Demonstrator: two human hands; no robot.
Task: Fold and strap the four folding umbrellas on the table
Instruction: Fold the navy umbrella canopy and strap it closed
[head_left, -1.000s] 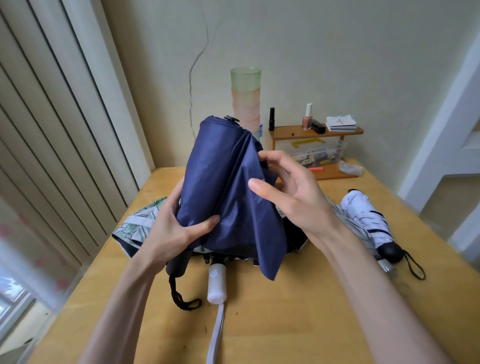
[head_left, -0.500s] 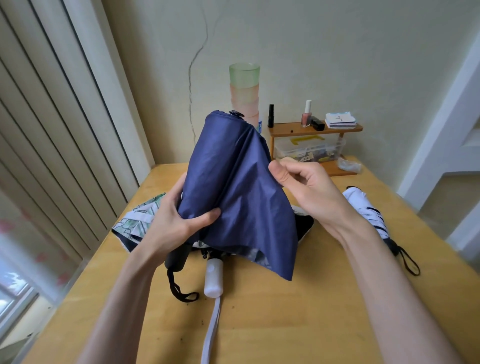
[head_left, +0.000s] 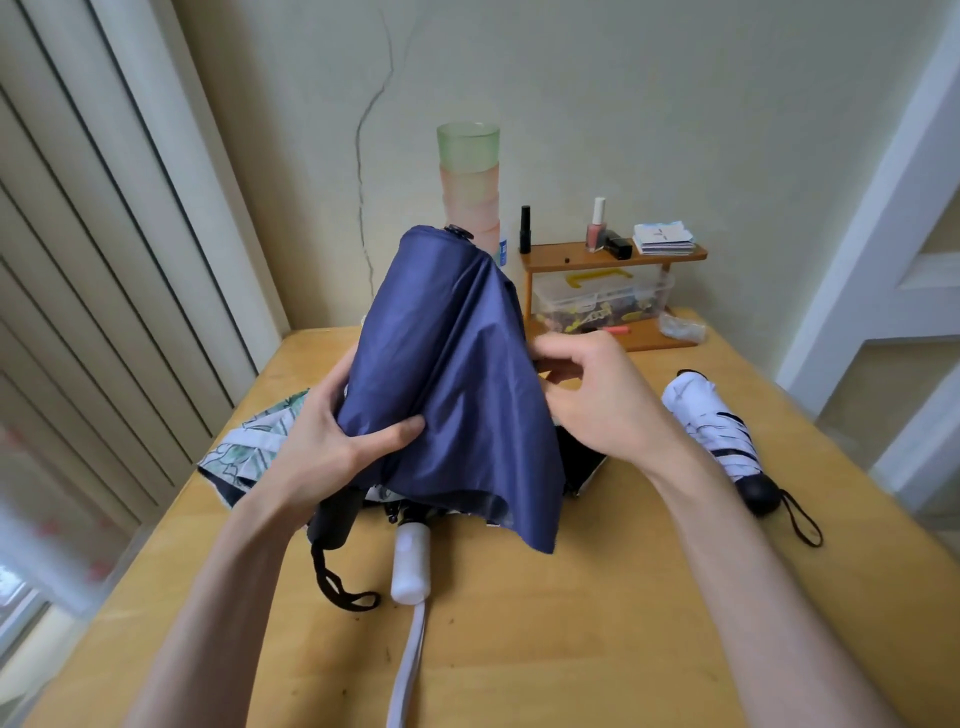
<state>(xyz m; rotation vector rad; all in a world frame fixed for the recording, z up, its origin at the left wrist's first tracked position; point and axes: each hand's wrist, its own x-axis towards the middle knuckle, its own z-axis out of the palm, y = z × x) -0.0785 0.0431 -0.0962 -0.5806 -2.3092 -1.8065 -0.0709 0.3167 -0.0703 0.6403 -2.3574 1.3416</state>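
A navy blue folding umbrella (head_left: 441, 374) stands tip-up over the wooden table (head_left: 519, 649), its cloth loose and hanging in a flap at the lower right. My left hand (head_left: 332, 441) grips its lower left side, thumb across the cloth, with the black handle (head_left: 335, 519) and wrist loop below. My right hand (head_left: 597, 400) pinches the cloth at its right edge. Under it lies an unfolded umbrella with green leaf print (head_left: 254, 447) and a white handle (head_left: 412, 561). A white umbrella with black stripes (head_left: 711, 421) lies folded and strapped at the right.
A small wooden shelf (head_left: 613, 254) with bottles, cards and a clear plastic box (head_left: 602, 301) stands against the back wall. A stack of pastel cups (head_left: 470, 176) rises behind the blue umbrella. Vertical blinds and a window run along the left table edge.
My right hand went from open beside the cloth to pinching its right edge and gathering it in. The loose flap now hangs lower right. My left hand kept its grip.
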